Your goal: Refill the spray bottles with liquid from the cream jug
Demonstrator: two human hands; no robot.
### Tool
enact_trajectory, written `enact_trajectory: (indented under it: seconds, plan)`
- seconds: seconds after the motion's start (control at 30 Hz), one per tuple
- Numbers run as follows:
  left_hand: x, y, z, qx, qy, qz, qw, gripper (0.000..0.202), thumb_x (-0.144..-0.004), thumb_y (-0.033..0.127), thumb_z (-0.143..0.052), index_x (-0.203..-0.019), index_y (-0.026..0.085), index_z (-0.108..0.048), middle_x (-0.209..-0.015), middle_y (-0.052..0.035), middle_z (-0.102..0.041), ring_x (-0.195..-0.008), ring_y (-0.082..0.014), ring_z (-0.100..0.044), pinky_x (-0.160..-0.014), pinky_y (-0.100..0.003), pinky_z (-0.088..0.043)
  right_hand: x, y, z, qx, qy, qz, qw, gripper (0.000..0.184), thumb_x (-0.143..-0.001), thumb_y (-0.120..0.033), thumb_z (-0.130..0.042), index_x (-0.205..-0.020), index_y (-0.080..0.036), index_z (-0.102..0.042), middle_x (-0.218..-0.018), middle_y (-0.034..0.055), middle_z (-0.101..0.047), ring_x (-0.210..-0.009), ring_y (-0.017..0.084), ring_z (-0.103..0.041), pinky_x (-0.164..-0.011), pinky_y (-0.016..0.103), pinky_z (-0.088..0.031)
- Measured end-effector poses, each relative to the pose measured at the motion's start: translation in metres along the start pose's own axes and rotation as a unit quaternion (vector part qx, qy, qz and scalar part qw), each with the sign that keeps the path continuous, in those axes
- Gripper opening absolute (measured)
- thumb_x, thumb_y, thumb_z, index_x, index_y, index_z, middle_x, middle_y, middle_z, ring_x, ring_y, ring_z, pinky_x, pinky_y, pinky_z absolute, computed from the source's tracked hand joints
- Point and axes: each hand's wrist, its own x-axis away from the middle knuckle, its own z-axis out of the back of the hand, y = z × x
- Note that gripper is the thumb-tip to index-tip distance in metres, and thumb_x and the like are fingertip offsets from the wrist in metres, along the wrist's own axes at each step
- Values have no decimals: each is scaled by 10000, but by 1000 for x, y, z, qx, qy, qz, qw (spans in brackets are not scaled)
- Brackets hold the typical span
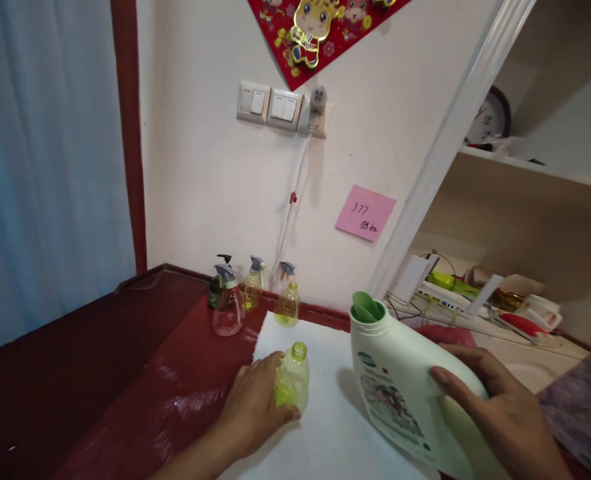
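My left hand is wrapped round a small yellow-green see-through bottle with an uncapped neck, above the white sheet. Some liquid seems to be inside it. My right hand grips a large pale green detergent jug by its far side; the fingers round the handle are partly hidden. The jug leans to the left, and its mouth with a darker green spout is uncovered. A gap separates the two openings. Another yellow-green bottle without a top stands at the sheet's back edge.
Several spray bottles stand by the wall, among them a clear one and a yellow one. A dark red cover lies over the table. At right, shelves hold a clock and clutter. A white cable hangs down the wall.
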Motion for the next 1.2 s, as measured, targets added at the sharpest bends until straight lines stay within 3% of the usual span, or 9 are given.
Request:
enact_trajectory:
  seconds: [0.17, 0.43, 0.63, 0.83, 1.2]
  plan:
    - [0, 0, 1, -3, -4, -7, 1000, 814, -678, 428, -769, -1419, 212, -510, -1377, -96, -656, -1269, -340, -568, -1086, -453, -379, -7, -13, 2, 77, -61, 116, 988, 497, -669, -672, -780, -960, -270, -765, -916, 13, -798, -724, 223, -758, -582, 245, -615]
    - [-1, -2, -2, -5, 2, -11, 1000, 818, -669, 452, -783, -1407, 216, -520, -1359, -96, -666, -1247, -348, -583, -1077, -474, -388, -7, -28, 5, 175, -78, 277, 941, 453, -768, -660, -742, -1045, -302, -745, -899, -18, -804, -627, 195, -752, -499, 237, -603]
    - [-1, -3, -2, -12, 2, -18, 1000, 686, -676, 461, -781, -1289, 225, -585, -1318, -102, -678, -1211, -345, -597, -1057, -472, -400, -2, -37, 3, 203, -69, 333, 918, 435, -811, -670, -711, -1053, -308, -725, -841, -31, -792, -544, 178, -720, -439, 246, -570]
    - [-2, -6, -5, -9, 5, -18, 1000, 707, -652, 470, -807, -1284, 248, -579, -1290, -87, -689, -1195, -341, -604, -1052, -456, -397, 1, -42, -2, 217, -35, 395, 892, 427, -858, -682, -653, -1071, -314, -680, -827, -43, -784, -597, 191, -748, -384, 232, -521]
    - [-2, -6, -5, -2, 4, -26, 1000, 746, -674, 472, -807, -1334, 243, -549, -1278, -77, -692, -1194, -343, -605, -1034, -451, -394, -1, -54, -3, 274, -6, 457, 846, 468, -946, -697, -501, -1078, -278, -663, -837, 16, -775, -621, 217, -741, -440, 286, -517]
